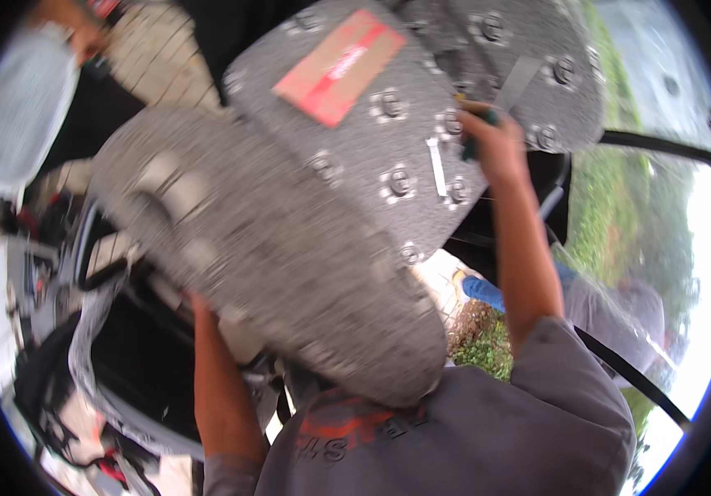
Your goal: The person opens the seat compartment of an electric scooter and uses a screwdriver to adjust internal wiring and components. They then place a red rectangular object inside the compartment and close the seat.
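A long grey felt-like panel, blurred by motion, slants across the middle and leans toward my chest. My left hand reaches up under its lower left edge, with the fingers hidden behind it. Beyond lies a second grey panel studded with round clips, carrying a red and brown label and a small white strip. My right hand is at that panel's right edge, closed round a small dark green handle. What tool it belongs to is unclear.
Another clip-studded grey panel stands at the far right. At the left are a black seat-like part wrapped partly in clear plastic and a person in a light shirt. Another person is bent over at the right.
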